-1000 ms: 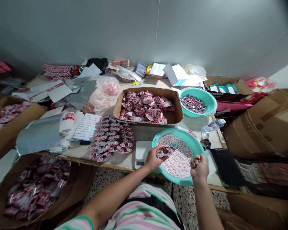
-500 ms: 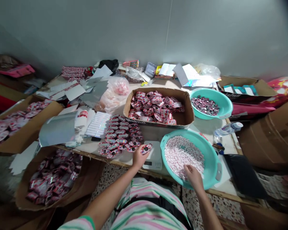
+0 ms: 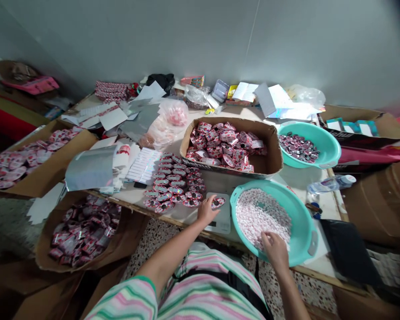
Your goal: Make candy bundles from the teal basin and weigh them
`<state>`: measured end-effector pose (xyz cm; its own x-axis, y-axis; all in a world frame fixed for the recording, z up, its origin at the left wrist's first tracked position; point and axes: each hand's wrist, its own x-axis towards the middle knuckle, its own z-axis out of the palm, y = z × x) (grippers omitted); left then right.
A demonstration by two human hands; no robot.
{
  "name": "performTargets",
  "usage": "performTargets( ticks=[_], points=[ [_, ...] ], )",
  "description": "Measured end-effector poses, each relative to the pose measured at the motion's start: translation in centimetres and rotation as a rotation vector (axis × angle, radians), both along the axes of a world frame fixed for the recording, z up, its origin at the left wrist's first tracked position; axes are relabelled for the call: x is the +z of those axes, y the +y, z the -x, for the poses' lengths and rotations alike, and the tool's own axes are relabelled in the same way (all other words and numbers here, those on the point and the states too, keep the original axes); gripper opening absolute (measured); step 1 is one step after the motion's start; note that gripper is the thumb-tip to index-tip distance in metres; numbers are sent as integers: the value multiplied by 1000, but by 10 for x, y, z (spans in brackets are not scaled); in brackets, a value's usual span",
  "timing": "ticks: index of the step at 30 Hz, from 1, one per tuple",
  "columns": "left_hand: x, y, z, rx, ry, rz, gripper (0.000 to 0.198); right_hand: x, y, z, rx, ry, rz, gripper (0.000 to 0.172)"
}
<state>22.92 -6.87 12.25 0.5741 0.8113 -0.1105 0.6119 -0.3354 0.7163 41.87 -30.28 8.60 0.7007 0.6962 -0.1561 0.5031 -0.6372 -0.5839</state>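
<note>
My left hand [image 3: 206, 210] holds a small red-and-silver foil packet [image 3: 218, 203] over the white scale [image 3: 222, 217] at the table's front edge. Just left of it lie rows of the same filled packets [image 3: 173, 184]. My right hand [image 3: 274, 249] reaches down into the near teal basin [image 3: 303, 226], fingers curled among the small pink-and-white candies [image 3: 262, 213]; what they grip is hidden.
A cardboard box of packets [image 3: 231, 144] sits behind the scale, a second teal basin [image 3: 308, 146] of dark pieces to its right. Silver sheets [image 3: 90, 168] and papers cover the left of the table. More boxes of packets [image 3: 82, 231] stand on the floor at left.
My left hand carried the packet from above the basin leftward and down onto the scale. My right hand dropped from the basin's rim into the candies. The camera view swung left.
</note>
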Motion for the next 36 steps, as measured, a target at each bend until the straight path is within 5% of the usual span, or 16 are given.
performTargets(
  ticks=[4, 8, 12, 17, 26, 31, 36],
  points=[
    [5, -10, 30, -42, -31, -55, 74, -2, -3, 0, 9, -27, -9, 41],
    [7, -31, 81, -8, -62, -92, 54, -2, -2, 1, 35, -48, -10, 40],
    [0, -52, 125, 56, -12, 55, 31, -3, 2, 1, 62, -36, 16, 39],
    [-18, -66, 149, 136, 98, 300, 21, -6, 9, 0, 114, -20, 68, 44],
    [-30, -70, 151, 189, 72, 301, 16, 2, 20, 5, 219, -18, 156, 46],
    [-10, -57, 127, 142, 39, 162, 14, 8, 17, 9, 173, -28, 45, 44],
    [14, -25, 77, 49, 27, -19, 23, 38, 14, 34, 152, -63, -214, 37]
  ],
)
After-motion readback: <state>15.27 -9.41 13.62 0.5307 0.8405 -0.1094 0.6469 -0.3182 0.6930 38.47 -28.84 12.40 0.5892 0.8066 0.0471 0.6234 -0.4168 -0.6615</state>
